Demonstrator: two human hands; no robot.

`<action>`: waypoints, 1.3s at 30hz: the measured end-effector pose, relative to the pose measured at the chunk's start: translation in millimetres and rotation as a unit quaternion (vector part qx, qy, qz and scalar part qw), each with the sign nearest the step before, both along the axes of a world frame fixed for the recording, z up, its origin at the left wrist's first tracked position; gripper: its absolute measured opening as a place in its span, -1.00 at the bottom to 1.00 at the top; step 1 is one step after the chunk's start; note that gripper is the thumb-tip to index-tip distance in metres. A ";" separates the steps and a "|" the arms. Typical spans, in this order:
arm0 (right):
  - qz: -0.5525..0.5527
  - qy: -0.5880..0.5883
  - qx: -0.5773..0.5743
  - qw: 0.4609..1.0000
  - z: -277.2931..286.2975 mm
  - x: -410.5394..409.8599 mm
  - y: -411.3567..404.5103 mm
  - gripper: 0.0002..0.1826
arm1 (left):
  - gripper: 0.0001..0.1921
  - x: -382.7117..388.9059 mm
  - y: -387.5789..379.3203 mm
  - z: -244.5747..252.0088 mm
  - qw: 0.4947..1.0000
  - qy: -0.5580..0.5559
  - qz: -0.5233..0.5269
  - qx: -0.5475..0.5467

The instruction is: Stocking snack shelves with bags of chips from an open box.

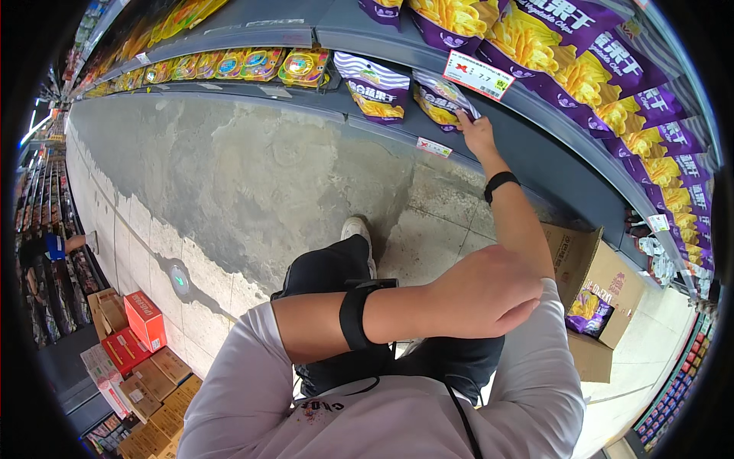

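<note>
My right hand (475, 127) reaches to the lower shelf and grips the edge of a purple-and-white striped bag of fruit and vegetable chips (444, 100), which leans on the shelf. A similar bag (375, 89) stands upright to its left. My left hand (504, 295) lies across my right arm near the elbow, its fingers curled and mostly hidden; whether it holds anything does not show. An opened cardboard carton (622, 287) with a purple chip bag (588, 312) inside stands on the floor to the right of my arm.
The upper shelf (390, 49) holds many purple chip bags (573, 63). Yellow plastic-packed goods (252, 63) line the lower shelf at left. Price tags (479, 74) hang on the shelf edges. Stacked cartons (155, 378) stand at lower left, and a person (51, 249) is at far left.
</note>
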State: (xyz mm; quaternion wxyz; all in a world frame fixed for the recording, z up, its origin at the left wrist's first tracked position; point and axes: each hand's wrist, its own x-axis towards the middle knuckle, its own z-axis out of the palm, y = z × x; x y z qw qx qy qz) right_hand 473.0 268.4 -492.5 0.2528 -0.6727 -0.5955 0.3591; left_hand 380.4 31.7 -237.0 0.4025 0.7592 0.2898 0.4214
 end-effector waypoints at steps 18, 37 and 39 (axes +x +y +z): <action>0.158 0.065 -0.068 0.983 27.5 -21.7 2.0 -0.42 | -0.94 -9.4 7.7 -1.9 0.999 0.029 -0.015 -0.016; 0.235 0.012 -0.007 0.972 114.3 55.3 -113.6 -0.31 | -0.93 13.2 27.7 2.5 0.991 0.118 -0.032 -0.062; 0.276 0.064 0.023 0.959 186.7 110.6 -163.4 -0.46 | -0.93 19.5 28.9 7.0 0.991 0.115 -0.036 -0.066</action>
